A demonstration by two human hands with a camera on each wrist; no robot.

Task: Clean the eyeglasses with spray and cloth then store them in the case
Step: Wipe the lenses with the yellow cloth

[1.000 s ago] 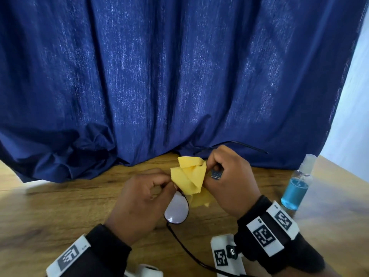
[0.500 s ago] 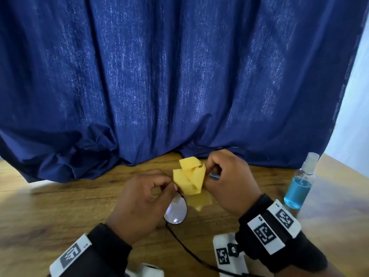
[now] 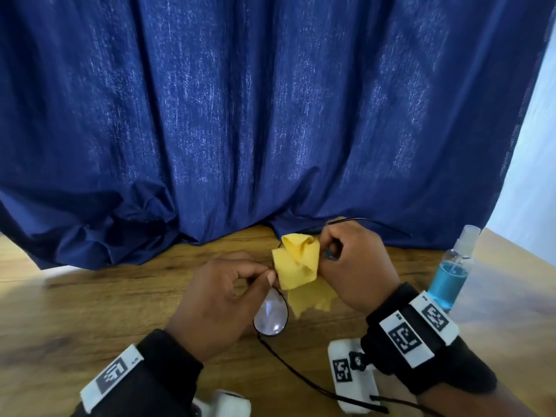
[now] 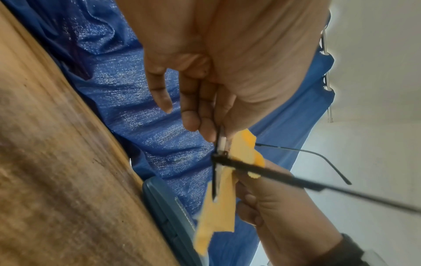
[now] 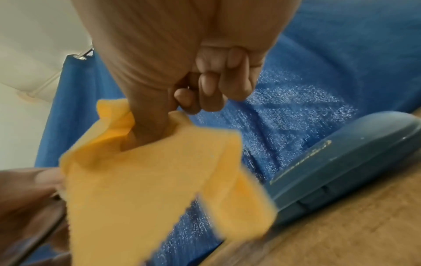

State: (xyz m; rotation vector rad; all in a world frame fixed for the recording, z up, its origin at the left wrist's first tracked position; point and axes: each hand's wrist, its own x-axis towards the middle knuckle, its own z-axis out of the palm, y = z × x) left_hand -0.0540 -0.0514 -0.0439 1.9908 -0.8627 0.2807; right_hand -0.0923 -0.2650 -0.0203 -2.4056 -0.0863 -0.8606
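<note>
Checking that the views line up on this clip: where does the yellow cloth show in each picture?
Head: yellow cloth at lower centre, between the hands.
Left wrist: lower centre, hanging behind the eyeglasses.
Right wrist: fills the lower left, pinched by the right hand.
Shared landmark: the blue curtain behind the cloth in every view.

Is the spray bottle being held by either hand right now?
No, the spray bottle stands alone on the table, right of the right hand.
</note>
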